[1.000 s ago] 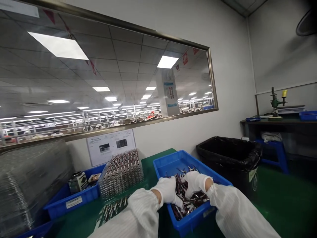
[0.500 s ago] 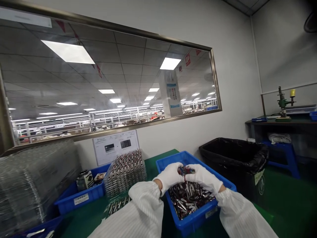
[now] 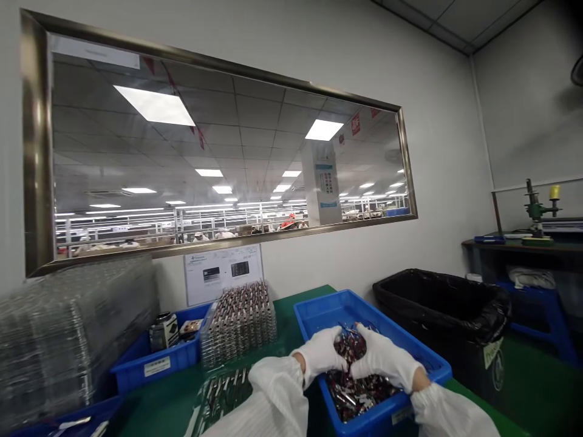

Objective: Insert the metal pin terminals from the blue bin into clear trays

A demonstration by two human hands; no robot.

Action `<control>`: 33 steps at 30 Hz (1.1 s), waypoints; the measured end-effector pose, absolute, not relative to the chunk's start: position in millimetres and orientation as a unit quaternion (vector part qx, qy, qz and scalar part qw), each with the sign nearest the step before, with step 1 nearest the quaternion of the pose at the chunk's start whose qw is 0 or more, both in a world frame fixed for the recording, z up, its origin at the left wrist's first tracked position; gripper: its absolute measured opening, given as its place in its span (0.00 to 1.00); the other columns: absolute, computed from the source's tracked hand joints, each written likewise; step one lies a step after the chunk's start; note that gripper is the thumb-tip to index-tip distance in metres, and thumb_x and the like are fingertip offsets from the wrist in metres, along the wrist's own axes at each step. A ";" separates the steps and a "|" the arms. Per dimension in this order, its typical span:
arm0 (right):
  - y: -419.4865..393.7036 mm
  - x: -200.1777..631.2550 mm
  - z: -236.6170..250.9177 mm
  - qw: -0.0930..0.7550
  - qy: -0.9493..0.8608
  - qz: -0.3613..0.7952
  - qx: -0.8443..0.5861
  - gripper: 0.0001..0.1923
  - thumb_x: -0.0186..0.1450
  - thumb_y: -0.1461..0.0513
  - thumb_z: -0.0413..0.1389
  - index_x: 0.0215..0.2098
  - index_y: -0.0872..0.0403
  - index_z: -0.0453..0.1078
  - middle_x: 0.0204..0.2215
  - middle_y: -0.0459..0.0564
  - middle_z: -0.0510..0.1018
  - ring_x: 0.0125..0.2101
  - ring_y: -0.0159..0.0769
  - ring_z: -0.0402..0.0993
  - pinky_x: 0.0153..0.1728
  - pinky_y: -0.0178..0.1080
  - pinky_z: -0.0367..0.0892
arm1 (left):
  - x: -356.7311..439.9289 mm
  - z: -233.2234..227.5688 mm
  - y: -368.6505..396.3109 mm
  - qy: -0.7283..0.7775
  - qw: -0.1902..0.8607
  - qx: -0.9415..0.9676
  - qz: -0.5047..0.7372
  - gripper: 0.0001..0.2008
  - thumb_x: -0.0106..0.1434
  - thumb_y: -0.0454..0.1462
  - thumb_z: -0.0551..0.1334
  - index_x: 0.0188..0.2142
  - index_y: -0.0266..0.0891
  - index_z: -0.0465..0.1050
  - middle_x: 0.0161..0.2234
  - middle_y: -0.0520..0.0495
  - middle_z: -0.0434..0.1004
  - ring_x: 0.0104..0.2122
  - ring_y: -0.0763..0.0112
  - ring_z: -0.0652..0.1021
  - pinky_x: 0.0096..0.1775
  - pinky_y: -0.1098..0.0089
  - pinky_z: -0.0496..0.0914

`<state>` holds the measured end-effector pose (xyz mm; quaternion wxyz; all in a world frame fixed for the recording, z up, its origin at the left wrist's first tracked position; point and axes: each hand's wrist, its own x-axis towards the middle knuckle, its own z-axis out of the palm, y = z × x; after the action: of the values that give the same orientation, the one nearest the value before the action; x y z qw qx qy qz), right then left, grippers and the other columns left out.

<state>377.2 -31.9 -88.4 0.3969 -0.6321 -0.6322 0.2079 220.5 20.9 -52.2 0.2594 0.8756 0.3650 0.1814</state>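
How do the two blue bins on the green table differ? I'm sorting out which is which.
The right blue bin holds a loose heap of small dark parts, with the left hand and right hand cupping a bunch above it. The left blue bin holds a few boxed items, bears a white label and sits untouched. Both are open-topped plastic.

Factory side room, interior window (image 3: pixel 228 164) onto a lit production floor, blue parts bins (image 3: pixel 319 312), stacked clear trays (image 3: pixel 68 340)
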 end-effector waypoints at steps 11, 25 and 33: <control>-36.1 357.7 -27.2 0.361 -0.724 0.099 -0.579 0.13 0.46 0.69 0.48 0.29 0.52 0.68 0.30 0.45 0.74 0.33 0.33 0.67 0.33 0.30 0.57 | 228.3 -41.5 28.2 0.360 0.189 0.861 0.307 0.07 0.47 0.36 0.55 0.26 0.38 0.69 0.25 0.53 0.69 0.26 0.74 0.68 0.29 0.75 0.60; -16.1 382.9 -64.7 0.308 -0.674 0.193 -0.643 0.48 0.27 0.57 0.62 0.48 0.61 0.58 0.41 0.57 0.68 0.42 0.46 0.63 0.39 0.38 0.59 | 221.4 -65.7 49.8 0.328 0.312 0.865 0.219 0.28 0.34 0.32 0.65 0.38 0.39 0.62 0.27 0.54 0.69 0.26 0.74 0.68 0.26 0.76 0.62; -26.6 342.4 -45.4 0.369 -0.703 0.160 -0.586 0.10 0.45 0.68 0.49 0.25 0.55 0.69 0.24 0.47 0.74 0.29 0.34 0.69 0.28 0.30 0.60 | 222.2 -61.6 29.1 0.273 0.274 0.864 0.322 0.17 0.42 0.25 0.50 0.33 0.38 0.65 0.25 0.54 0.66 0.27 0.78 0.67 0.32 0.77 0.62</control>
<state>342.4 -26.6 -45.4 0.3692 -0.5862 -0.7033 0.1597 222.2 29.1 -61.6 0.2740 0.8642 0.2732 0.3217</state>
